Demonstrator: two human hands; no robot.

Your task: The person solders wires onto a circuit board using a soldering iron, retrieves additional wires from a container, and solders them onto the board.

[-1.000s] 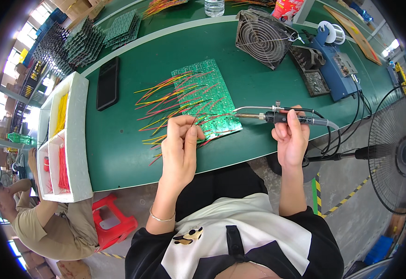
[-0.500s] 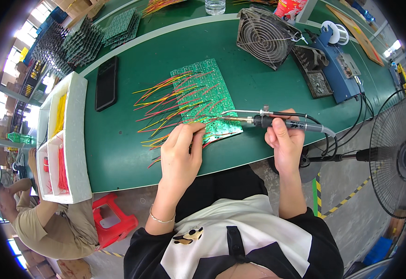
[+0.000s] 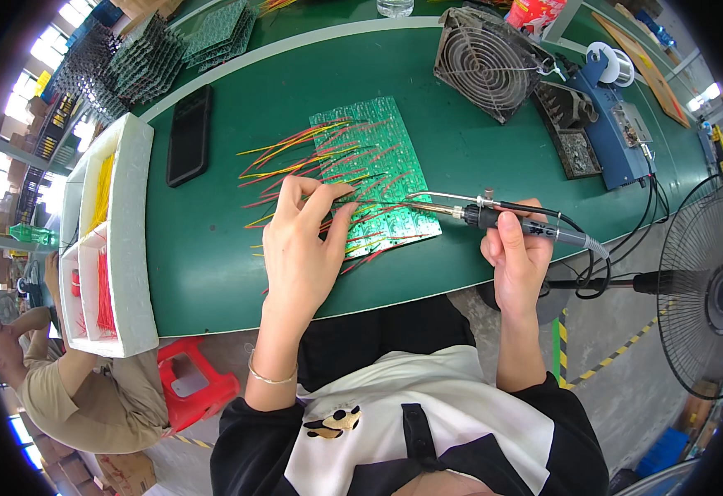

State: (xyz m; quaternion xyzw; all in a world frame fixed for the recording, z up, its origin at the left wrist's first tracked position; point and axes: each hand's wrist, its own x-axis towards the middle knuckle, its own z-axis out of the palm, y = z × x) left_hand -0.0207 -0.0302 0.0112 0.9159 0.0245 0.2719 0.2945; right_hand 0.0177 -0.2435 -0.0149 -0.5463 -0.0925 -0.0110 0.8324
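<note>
A green circuit board panel (image 3: 407, 165) lies on the bench in front of me, with red, yellow and dark wires (image 3: 283, 151) fanning out over its left side. My left hand (image 3: 299, 244) is over the lower left of the wires, thumb and forefinger pinched on a thin dark wire that runs toward the iron's tip. My right hand (image 3: 517, 260) grips a soldering iron (image 3: 494, 218) by its black handle. A thin metal tube runs along the iron, and both point left at the board. The tip is close to the wire's end; whether they touch I cannot tell.
Left stands a white foam box (image 3: 145, 248) of yellow and red wires, beside a black phone (image 3: 189, 136). A square fan (image 3: 485, 70) and a blue soldering station (image 3: 618, 136) with a solder spool (image 3: 618, 68) are back right. A co-worker (image 3: 88, 397) sits left.
My left hand has moved up and slightly left over the wires, still pinching. The soldering iron in my right hand appears a little farther right, as the whole view has shifted slightly.
</note>
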